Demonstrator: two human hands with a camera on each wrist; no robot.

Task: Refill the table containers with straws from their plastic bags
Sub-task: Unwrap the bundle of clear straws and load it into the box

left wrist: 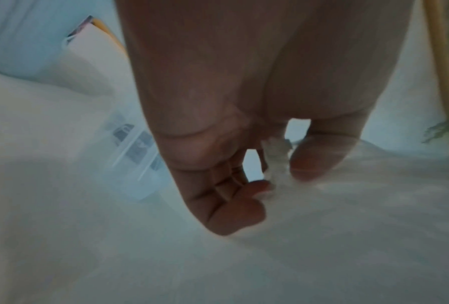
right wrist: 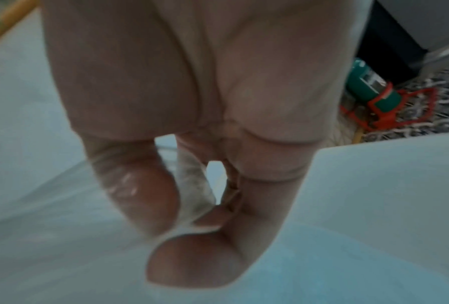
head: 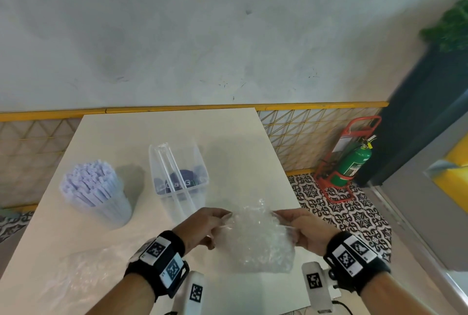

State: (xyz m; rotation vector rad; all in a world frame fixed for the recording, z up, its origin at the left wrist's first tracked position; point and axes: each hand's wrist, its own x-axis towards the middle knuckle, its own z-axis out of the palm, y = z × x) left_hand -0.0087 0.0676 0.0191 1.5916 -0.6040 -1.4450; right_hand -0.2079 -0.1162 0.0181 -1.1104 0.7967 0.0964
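A crumpled clear plastic bag (head: 258, 236) hangs over the near middle of the white table (head: 240, 142). My left hand (head: 202, 226) pinches its left top edge and my right hand (head: 301, 228) pinches its right top edge. In the left wrist view thumb and fingers (left wrist: 319, 156) squeeze a strip of clear film (left wrist: 276, 160). The right wrist view shows film (right wrist: 195, 185) caught between thumb and fingers (right wrist: 140, 189). A round container packed with pale purple straws (head: 93, 188) stands at the left. A clear divided container (head: 177, 172) stands mid-table, holding a few clear straws.
Another clear plastic bag (head: 83, 274) lies flat on the table at the near left. To the right on the patterned floor a green fire extinguisher (head: 352, 162) sits in a red stand. A grey wall runs behind the table.
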